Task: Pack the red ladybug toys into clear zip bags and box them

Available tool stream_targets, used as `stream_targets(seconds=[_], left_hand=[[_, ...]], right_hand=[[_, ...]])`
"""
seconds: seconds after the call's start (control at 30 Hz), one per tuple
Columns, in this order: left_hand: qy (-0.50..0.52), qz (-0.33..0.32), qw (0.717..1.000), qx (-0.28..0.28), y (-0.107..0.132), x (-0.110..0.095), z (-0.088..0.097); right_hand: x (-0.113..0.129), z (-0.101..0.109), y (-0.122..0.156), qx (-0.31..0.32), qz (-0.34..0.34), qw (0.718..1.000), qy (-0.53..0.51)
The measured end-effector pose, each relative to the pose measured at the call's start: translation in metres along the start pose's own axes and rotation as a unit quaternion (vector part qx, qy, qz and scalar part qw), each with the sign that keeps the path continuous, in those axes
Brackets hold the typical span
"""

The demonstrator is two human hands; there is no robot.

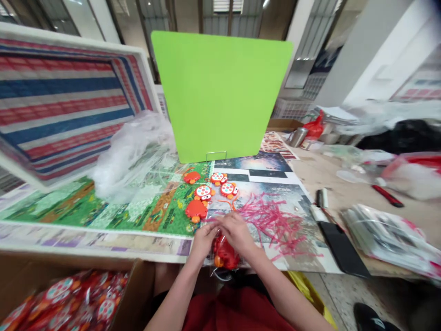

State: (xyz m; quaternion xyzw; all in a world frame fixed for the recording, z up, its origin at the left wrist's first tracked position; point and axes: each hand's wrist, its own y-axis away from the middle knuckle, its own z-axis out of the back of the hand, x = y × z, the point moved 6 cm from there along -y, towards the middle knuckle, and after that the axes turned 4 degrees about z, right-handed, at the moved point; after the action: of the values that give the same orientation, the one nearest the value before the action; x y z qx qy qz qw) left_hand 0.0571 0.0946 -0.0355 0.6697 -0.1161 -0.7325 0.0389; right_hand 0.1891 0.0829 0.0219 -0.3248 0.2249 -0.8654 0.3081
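Hands: I have the left hand (203, 240) and the right hand (237, 230) together at the near edge of the worktable (300, 170), fingertips meeting.
Fingers: on both hands I see them drawn in to a close pinch at the top of a clear bag (219, 242); whether a strip is caught between them too, I cannot tell.
Bagged toy: my red toy (227, 253) sits inside that bag, just below the fingers and between the two forearms, an orange part showing at its lower end.
Loose toys: five red pieces lie on the table beyond the hands; I count three with spotted backs up, such as the spotted toy (229, 189), and two showing plain red, such as the plain toy (196, 210).
Strips: a tangle of pink strips (275, 223) spreads just right of my right hand.
Board: a bright green board (220, 96) stands upright behind the toys.
Left side: clear plastic (132, 154) is heaped beside a tilted crate (65, 87) lined in red, white and blue stripes.
Carton: at lower left I have a cardboard box (137, 294) with many bagged toys (81, 299) inside.
Right side: a long black object (341, 248) lies near a stack of packets (386, 239); a red-handled tool (387, 196) rests farther back, and a metal cup (298, 136) stands by a red bag (314, 127).
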Motion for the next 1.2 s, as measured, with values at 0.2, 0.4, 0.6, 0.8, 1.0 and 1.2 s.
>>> stream_targets(seconds=[0.2, 0.4, 0.6, 0.8, 1.0, 1.2], left_hand=[[-0.138, -0.038, 0.989, 0.032, -0.01, -0.013, 0.011], [-0.13, -0.036, 0.989, 0.057, -0.024, -0.001, 0.009], [-0.036, 0.072, 0.994, 0.072, -0.024, 0.013, 0.013], [0.037, 0.168, 0.985, 0.029, -0.023, 0.029, 0.035], [0.021, 0.181, 0.983, 0.03, -0.025, 0.036, 0.04], [0.05, 0.157, 0.986, 0.01, -0.012, 0.028, 0.034]], right_hand=[[0.014, -0.024, -0.007, 0.055, 0.074, 0.986, 0.137], [0.003, -0.028, -0.016, 0.071, 0.037, 0.983, 0.164], [-0.064, -0.011, -0.012, 0.023, -0.202, 0.979, 0.03], [-0.167, 0.051, 0.016, -0.032, -0.358, 0.931, 0.066], [-0.216, 0.091, 0.037, -0.03, -0.412, 0.903, 0.115], [-0.224, 0.106, 0.05, 0.025, -0.407, 0.904, 0.124]])
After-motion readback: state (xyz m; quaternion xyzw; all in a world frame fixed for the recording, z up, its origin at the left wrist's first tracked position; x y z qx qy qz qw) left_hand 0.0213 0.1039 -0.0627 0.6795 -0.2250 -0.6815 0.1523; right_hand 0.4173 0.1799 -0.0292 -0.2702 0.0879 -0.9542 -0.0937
